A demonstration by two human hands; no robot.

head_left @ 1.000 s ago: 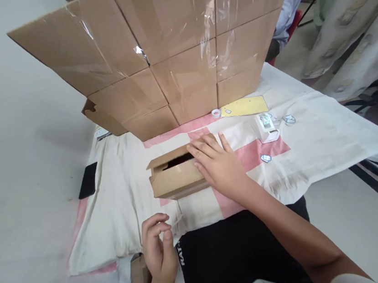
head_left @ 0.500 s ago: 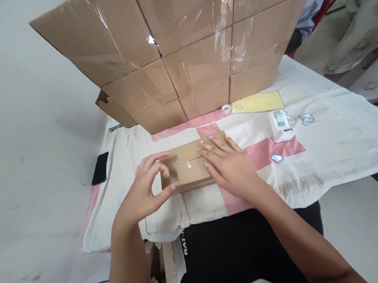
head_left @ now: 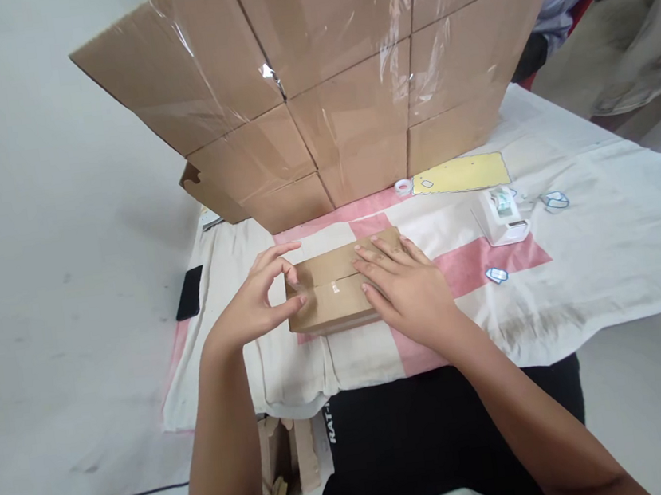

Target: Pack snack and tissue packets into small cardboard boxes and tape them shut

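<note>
A small closed cardboard box lies on the table in front of me, with a seam along its top and a small shiny patch of clear tape near the middle. My right hand rests flat on the right part of its lid, fingers stretched out. At the box's left end is my left hand, its thumb and index finger curved toward each other with a narrow gap. Whether a bit of clear tape sits in that gap is too faint to make out.
Behind the box rises a tall stack of taped cardboard boxes. To the right are a white tape dispenser, a yellow card, a tape roll and small stickers. A black phone lies left on the cloth.
My left thumb and index finger have come closer together and moved up slightly at the box's end. My right hand stays on the lid. The view has shifted slightly.
</note>
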